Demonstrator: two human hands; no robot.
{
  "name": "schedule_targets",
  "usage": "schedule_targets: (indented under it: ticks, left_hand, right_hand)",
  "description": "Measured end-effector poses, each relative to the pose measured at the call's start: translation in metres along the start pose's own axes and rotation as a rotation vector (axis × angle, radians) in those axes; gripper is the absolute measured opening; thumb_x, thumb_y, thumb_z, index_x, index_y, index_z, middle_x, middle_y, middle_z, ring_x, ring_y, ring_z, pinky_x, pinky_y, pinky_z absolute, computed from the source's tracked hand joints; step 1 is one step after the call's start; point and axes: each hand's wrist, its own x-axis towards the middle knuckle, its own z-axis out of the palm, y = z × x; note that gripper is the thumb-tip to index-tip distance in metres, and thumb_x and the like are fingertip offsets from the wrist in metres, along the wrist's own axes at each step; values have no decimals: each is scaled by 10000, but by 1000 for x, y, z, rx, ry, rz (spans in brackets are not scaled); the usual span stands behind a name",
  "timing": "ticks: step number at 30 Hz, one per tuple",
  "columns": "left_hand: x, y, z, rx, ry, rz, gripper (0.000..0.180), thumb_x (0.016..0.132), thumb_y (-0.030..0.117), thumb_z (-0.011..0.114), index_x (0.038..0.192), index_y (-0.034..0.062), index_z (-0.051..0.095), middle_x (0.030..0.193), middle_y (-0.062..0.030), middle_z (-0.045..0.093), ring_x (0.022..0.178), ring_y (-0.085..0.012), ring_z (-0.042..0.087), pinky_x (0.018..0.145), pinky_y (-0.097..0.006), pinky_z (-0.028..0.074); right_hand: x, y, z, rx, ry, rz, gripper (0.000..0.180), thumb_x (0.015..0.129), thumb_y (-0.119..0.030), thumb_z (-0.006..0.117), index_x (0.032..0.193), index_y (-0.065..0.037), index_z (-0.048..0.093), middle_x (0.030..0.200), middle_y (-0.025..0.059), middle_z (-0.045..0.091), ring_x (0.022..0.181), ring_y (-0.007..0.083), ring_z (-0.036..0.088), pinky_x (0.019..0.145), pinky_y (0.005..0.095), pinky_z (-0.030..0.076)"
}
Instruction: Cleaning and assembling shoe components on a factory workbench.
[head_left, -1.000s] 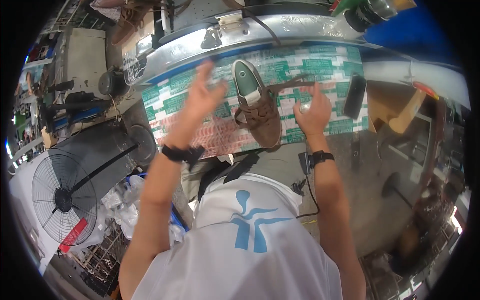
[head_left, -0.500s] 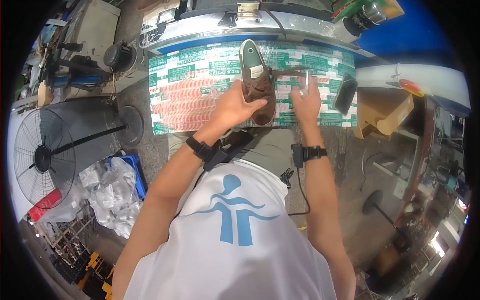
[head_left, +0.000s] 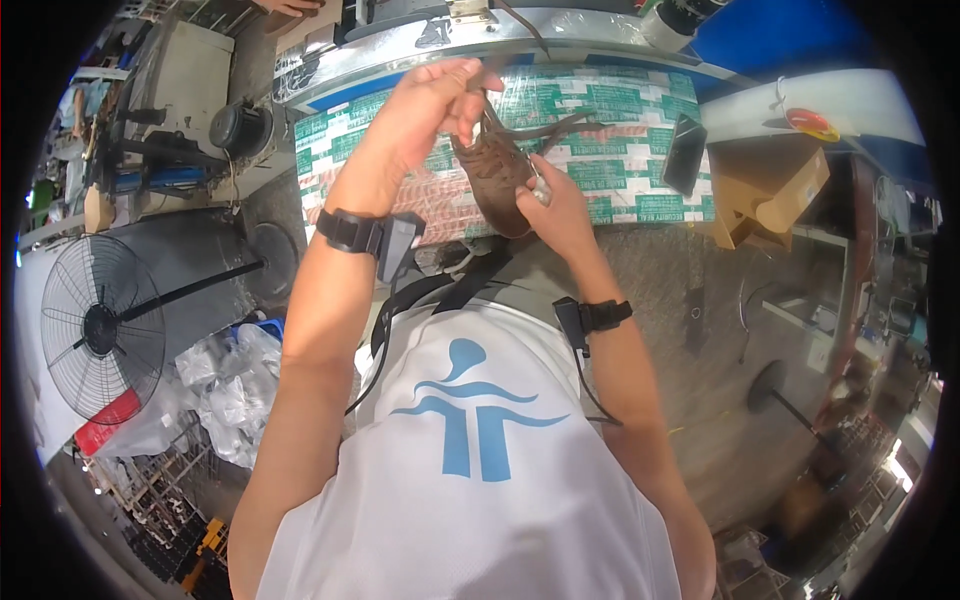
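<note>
Head view: both hands hold a brown suede lace-up shoe (head_left: 497,175) up over the near edge of a workbench covered in green-and-red printed sheets (head_left: 610,110). Left hand (head_left: 425,105) is closed, fingers pinching the shoe's far end from above. Right hand (head_left: 556,205) grips the near side from below (a small metal piece shows at its fingertips). Dark laces trail right. A black phone (head_left: 684,153) lies flat on the bench, right of the shoe.

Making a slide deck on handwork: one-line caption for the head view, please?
Both hands, left hand and right hand, hold a brown lace-up shoe above a green-and-red patterned workbench.
</note>
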Motion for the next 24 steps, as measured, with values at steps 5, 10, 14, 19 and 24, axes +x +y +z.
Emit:
schedule_targets:
  ticks: [5, 10, 14, 19, 24]
  left_hand:
    - [-18, -67, -24, 967, 361, -28, 448, 991, 162, 779, 1418, 120, 649, 691, -96, 645, 613, -202, 641, 610, -391, 491]
    - [-34, -87, 15, 932, 242, 48, 792, 946, 128, 807, 1651, 240, 463, 824, -145, 717, 737, -296, 703, 701, -448, 535]
    - [-13, -97, 25, 1015, 155, 139, 675, 930, 87, 770, 1563, 221, 576, 841, -172, 721, 776, -382, 713, 730, -496, 542]
    - [-35, -106, 25, 874, 13, 169, 291, 955, 60, 712, 1243, 85, 736, 833, -132, 727, 775, -247, 729, 718, -409, 563]
    - [-121, -114, -19, 22, 133, -74, 186, 1035, 106, 689, 1174, -12, 721, 943, -45, 736, 817, -154, 721, 739, -329, 625]
  right_hand:
    - [-16, -5, -3, -101, -120, -41, 406, 867, -238, 793, 1229, -58, 765, 1076, 166, 719, 1015, 366, 707, 913, 435, 563]
    - [-23, -6, -12, -46, -138, -37, 340, 862, -223, 789, 1163, -66, 785, 1086, 151, 729, 1012, 331, 716, 896, 417, 566]
    - [-29, -45, -38, 224, -507, 130, 318, 876, -198, 765, 1162, -65, 798, 1045, 63, 752, 962, 177, 698, 865, 347, 553]
    - [-51, -76, -80, 559, -761, 111, 374, 925, -309, 703, 1135, -15, 799, 1039, 40, 750, 938, 111, 656, 843, 274, 523]
    - [-55, -25, -80, 810, -370, 324, 544, 1062, -453, 550, 1262, 13, 745, 1018, 33, 712, 906, 119, 633, 822, 266, 503]
